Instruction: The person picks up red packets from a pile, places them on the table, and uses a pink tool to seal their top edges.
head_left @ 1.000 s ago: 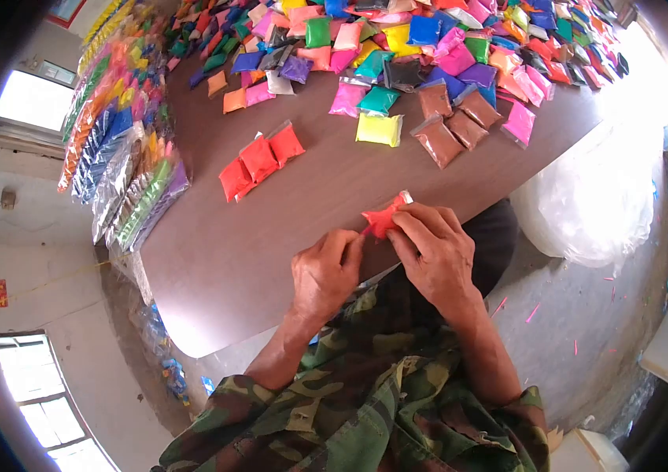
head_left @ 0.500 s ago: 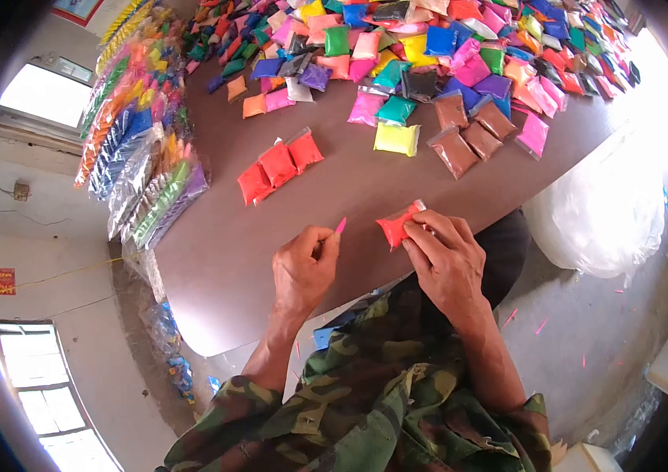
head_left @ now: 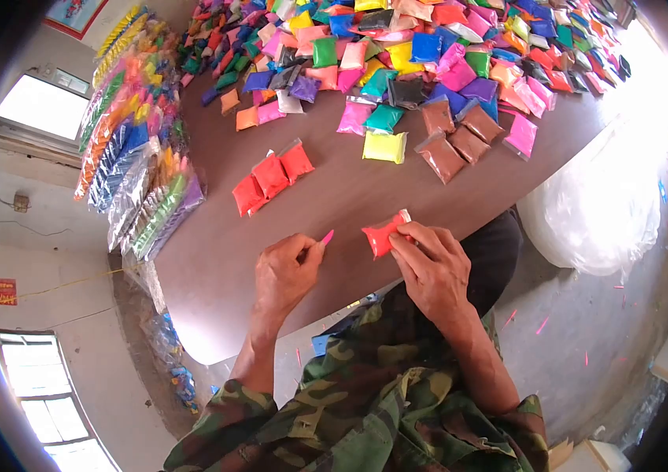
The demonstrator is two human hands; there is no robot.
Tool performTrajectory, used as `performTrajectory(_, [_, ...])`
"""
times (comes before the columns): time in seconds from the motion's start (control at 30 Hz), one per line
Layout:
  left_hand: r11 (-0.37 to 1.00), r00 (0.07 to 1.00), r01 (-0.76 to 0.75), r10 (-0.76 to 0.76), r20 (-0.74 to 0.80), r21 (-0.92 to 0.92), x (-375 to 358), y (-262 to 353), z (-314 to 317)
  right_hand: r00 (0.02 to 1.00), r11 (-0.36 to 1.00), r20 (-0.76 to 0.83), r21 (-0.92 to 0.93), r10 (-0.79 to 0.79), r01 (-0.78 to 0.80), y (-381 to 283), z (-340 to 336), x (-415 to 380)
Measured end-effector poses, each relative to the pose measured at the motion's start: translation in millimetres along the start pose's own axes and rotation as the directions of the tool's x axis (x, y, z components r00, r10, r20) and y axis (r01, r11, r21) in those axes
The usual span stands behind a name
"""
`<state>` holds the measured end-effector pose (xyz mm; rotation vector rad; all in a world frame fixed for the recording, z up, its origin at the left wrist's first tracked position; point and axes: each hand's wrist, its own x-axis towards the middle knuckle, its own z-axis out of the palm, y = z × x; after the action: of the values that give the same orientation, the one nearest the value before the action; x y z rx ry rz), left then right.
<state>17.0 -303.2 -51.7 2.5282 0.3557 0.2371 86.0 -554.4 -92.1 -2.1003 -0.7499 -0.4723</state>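
Between the thumb and fingers of my right hand (head_left: pixel 431 271) is a small clear packet with red filling (head_left: pixel 382 237), held just over the table's near edge. My left hand (head_left: pixel 288 271) is closed around a small pink pointed piece (head_left: pixel 327 237), whose tip sticks out toward the packet. The rest of that piece is hidden by my fingers. Beyond my left hand, a short row of red packets (head_left: pixel 273 178) lies on the brown table (head_left: pixel 334 189). A group of brown packets (head_left: pixel 440 157) and a yellow packet (head_left: pixel 384 147) lie farther back.
A large heap of mixed-colour packets (head_left: pixel 426 47) covers the table's far side. Long clear bags of packets (head_left: pixel 125 134) are stacked at the left edge. A big translucent plastic bag (head_left: pixel 597 204) stands at the right, and pink scraps lie on the floor (head_left: pixel 554 354).
The view has shifted slightly. Both hands still hold the pink piece and the red packet, and the packet has tilted a little in my right fingers.
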Motion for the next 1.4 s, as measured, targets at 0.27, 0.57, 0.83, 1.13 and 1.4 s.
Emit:
performTrajectory(0.27, [0.98,0.999,-0.035,0.04,0.023,-0.194,3.2,28.2,13.3,0.999,0.999,-0.022,-0.007,-0.035,0.034,4.8,4.2,-6.3])
performTrajectory(0.57, [0.992,0.997,0.004,0.007,0.08,-0.126,13.4,20.0,11.4,1.0,1.0,0.001,0.002,-0.031,0.031,4.2,0.1,-9.1])
performTrajectory(0.83, [0.88,0.926,-0.324,0.37,-0.076,0.346,-5.7,22.0,-11.8,0.99,0.995,-0.106,0.025,-0.097,0.1,1.8,4.5,-7.6])
performTrajectory(1.13, [0.719,0.933,0.269,-0.03,0.358,-0.641,6.5,54.9,19.3,0.964,0.815,-0.039,0.544,0.262,-0.199,-11.8,3.6,-5.3])
performTrajectory(1.4, [0.784,0.958,0.08,0.11,0.264,-0.616,-0.1,41.3,27.4,0.842,0.568,0.396,0.621,0.367,-0.54,-5.7,-10.2,8.5])
